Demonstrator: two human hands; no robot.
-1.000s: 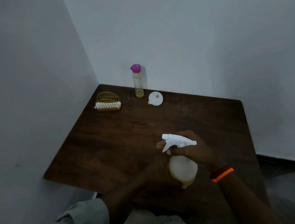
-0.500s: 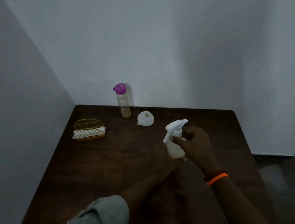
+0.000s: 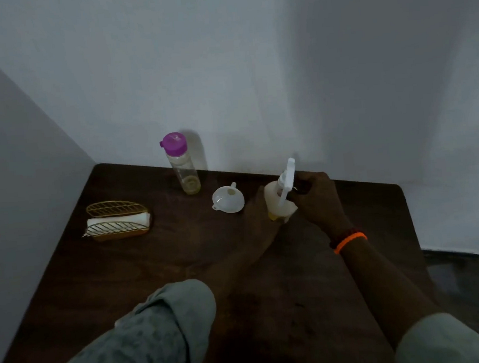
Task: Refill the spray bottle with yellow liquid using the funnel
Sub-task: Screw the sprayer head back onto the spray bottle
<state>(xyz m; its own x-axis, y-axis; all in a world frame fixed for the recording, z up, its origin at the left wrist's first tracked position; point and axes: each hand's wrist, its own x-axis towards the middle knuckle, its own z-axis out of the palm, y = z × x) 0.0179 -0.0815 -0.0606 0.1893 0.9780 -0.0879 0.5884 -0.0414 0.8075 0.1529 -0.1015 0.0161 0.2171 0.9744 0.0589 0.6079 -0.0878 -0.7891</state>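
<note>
- Right hand fingers curl around the trigger head; left hand grips the spray bottle body, right of frame centre.
- Bottle stands on the worktop.
- Funnel just left; purple-capped bottle beyond.

A bare, dim room corner, likely in a home.
We see a dark wooden table pushed against plain white walls, bearing household items: a gold wire holder with napkins, a purple-capped bottle, a funnel and a spray bottle.
</note>
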